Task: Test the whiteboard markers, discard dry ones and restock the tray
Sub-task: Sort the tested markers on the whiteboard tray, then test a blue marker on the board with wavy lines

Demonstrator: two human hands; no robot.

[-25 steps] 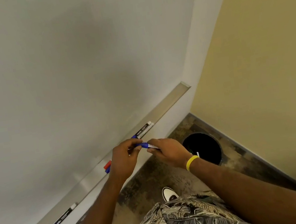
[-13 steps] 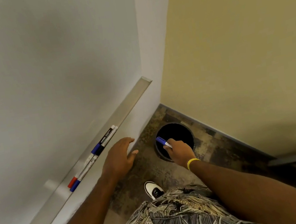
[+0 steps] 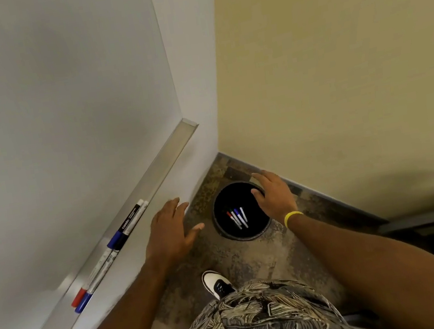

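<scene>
Markers (image 3: pixel 237 218) in the bin (image 3: pixel 250 237), is that what your feed shows? Start with the hands, though.

Neither hand holds anything, from where I sit. I see the left hand (image 3: pixel 171 234) flat and spread, fingers straight, thumb out, near the front lip of the tray (image 3: pixel 164 161). I can't tell whether it touches anything. The right hand (image 3: pixel 275 197) is spread too, fingers loosely bent over the bin's right edge, with a yellow wristband (image 3: pixel 292 217) at the wrist. Whether it touches the rim, I cannot tell. The hands are well apart, with the bin's mouth between them.

And the bin itself?

Round, black and dark inside, standing on the mottled brown floor (image 3: pixel 254 266) in the corner. The markers lie at its bottom, pale barrels side by side with red and blue caps. They are too small for me to count surely.

What about the tray?

A long, matte grey metal ledge under the smooth whiteboard (image 3: pixel 58 104). Four tray markers (image 3: pixel 129 222) lie along it in two pairs. One pair is a dark barrel with pale lettering and a blue cap beside a white barrel with a black cap. The other is two white barrels capped red and blue. The tray's lower end runs out of frame. Past the corner I see a flat yellow wall (image 3: pixel 335 60). Nearest me are a leaf-print shirt (image 3: pixel 263 322) and one white shoe (image 3: pixel 217 283), partly hidden.
</scene>
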